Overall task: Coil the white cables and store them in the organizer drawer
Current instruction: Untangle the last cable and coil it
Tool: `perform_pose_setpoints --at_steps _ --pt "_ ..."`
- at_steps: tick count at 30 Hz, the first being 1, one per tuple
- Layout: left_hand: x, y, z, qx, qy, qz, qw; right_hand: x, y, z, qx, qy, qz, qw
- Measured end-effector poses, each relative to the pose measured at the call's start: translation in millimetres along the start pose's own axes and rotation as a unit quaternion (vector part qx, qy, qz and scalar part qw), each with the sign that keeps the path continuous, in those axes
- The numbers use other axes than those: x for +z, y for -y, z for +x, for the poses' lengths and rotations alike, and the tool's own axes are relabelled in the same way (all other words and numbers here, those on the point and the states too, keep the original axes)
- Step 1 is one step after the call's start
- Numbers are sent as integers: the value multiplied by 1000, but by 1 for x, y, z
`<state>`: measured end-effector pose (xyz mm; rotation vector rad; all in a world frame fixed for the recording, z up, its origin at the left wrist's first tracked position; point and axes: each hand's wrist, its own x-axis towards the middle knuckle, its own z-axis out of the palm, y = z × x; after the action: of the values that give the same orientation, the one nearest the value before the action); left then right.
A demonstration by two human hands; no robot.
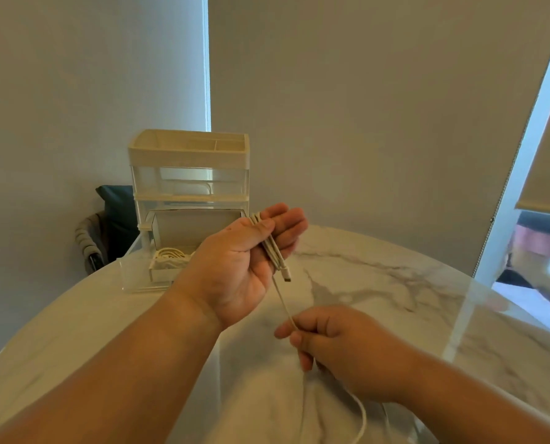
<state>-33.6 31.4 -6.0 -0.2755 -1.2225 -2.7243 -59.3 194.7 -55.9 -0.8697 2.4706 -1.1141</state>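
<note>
Centre of frame: the left hand (248, 257), palm up, fingers half extended, with the thumb pressing several folded loops of a white cable (272, 248) against the fingers. A plug (287, 277) hangs free just below the loops. One strand runs down to the right hand (341, 347), lower centre-right, whose thumb and curled fingers pinch it; the rest of the cable trails past the wrist to the bottom edge.

Upper left of the hands: a clear organizer (188, 174) with a cream compartmented top tray stands on the marble table (395, 283). Its lowest drawer (139, 277) is pulled out towards the viewer and holds a second cable (171, 256), coiled, at the drawer's back. The upper drawers are pushed in.

Far left, behind the table: a chair (91, 238) with a dark cushion.
</note>
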Motion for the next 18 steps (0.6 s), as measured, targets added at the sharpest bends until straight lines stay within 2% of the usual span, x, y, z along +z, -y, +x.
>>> perform_pose_setpoints --at_steps 3,5,6,7,9,13,15,18 --pt "-7 5 5 -5 -26 67 997 -3 5 -4 -5 -33 -12 999" --pt "-11 10 6 -4 -24 170 985 -10 9 -9 -10 -67 -31 997" --pt "-13 13 6 8 -10 260 966 -14 10 -11 -13 -82 -38 996" --pt "-14 15 4 29 12 363 931 -17 12 -12 -17 -93 -52 994" --pt "-15 20 1 70 56 526 846 -20 14 -14 -24 -100 -89 991" --pt "-16 30 -1 122 76 691 708 -27 13 -16 -19 -118 -96 988" --pt "-20 32 0 126 67 729 670 -34 13 -17 2 -129 -50 990" --pt "-21 35 1 107 77 748 651 -42 10 -16 37 -148 18 988"
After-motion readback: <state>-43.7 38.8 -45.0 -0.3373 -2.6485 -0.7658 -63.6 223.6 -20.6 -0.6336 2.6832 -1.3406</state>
